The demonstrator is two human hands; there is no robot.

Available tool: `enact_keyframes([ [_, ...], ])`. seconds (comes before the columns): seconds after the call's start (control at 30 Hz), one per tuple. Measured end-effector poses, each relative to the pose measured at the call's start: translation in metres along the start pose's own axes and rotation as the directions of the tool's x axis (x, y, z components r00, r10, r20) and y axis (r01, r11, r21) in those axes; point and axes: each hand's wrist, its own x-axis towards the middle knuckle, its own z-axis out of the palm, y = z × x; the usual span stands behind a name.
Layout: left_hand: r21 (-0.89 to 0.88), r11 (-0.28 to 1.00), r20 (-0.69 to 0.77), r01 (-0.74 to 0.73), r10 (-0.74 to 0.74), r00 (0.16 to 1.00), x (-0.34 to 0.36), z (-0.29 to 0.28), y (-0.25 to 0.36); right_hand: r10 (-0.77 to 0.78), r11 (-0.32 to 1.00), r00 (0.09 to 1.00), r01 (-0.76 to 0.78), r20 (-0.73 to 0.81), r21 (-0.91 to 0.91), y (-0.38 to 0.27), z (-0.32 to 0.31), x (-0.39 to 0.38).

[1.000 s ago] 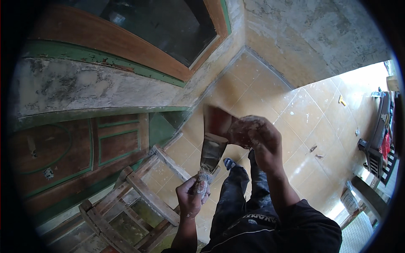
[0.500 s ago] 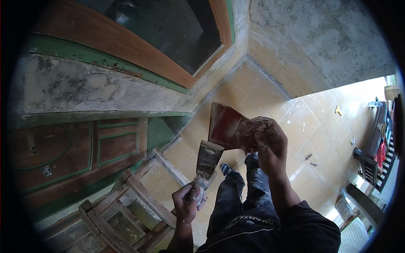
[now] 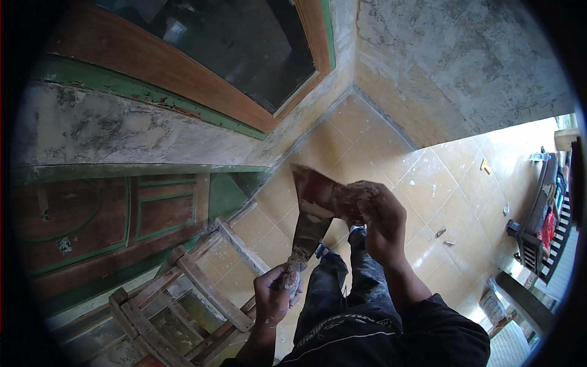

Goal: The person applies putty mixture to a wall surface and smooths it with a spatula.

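My left hand [image 3: 273, 295] is closed round the plaster-caked handle of a putty knife [image 3: 310, 233], whose blade points up and away from me. In my right hand [image 3: 385, 225] is a wide reddish scraper [image 3: 316, 191], smeared with pale filler, its broad end facing left. The knife's tip meets or overlaps the scraper's lower edge; from this angle I cannot tell if it is in front or behind. Both tools are held in the air above the tiled floor.
A wooden ladder-like frame [image 3: 214, 290] stands at lower left beside a green-trimmed brown door [image 3: 79, 220]. Patchy plastered walls [image 3: 465, 67] meet in the far corner. A dark slatted bench [image 3: 541, 214] is at right; a yellow tool [image 3: 485, 166] lies on the tiles [image 3: 422, 183].
The putty knife's blade has moved up against the scraper's lower edge. My right hand and the scraper have shifted a little left and down, and the scraper has tilted.
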Motion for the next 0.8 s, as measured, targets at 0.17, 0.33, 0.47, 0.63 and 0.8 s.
enact_keyframes([
  [0.17, -0.073, 0.997, -0.018, 0.011, -0.012, 1.0, 0.008, 0.015, 0.013, -0.074, 0.978, 0.997, 0.076, 0.016, -0.196, -0.001, -0.009, -0.011],
  [0.33, -0.106, 0.989, 0.026, -0.105, 0.108, 0.994, 0.018, 0.028, 0.04, -0.065, 0.972, 0.997, 0.074, 0.046, -0.222, 0.004, -0.017, -0.023],
  [0.47, -0.11, 0.99, 0.048, -0.091, 0.097, 0.994, 0.002, 0.031, 0.029, 0.012, 0.993, 0.993, 0.002, -0.12, 0.115, 0.002, -0.027, -0.014],
  [0.63, 0.037, 0.999, 0.015, -0.031, 0.03, 0.999, -0.013, 0.044, 0.008, 0.006, 0.994, 0.998, 0.001, -0.066, 0.109, -0.005, -0.033, -0.014],
  [0.8, 0.017, 0.992, 0.015, -0.126, 0.126, 0.992, 0.003, 0.057, 0.027, 0.011, 0.996, 0.998, -0.005, 0.063, -0.093, -0.008, -0.042, -0.028],
])
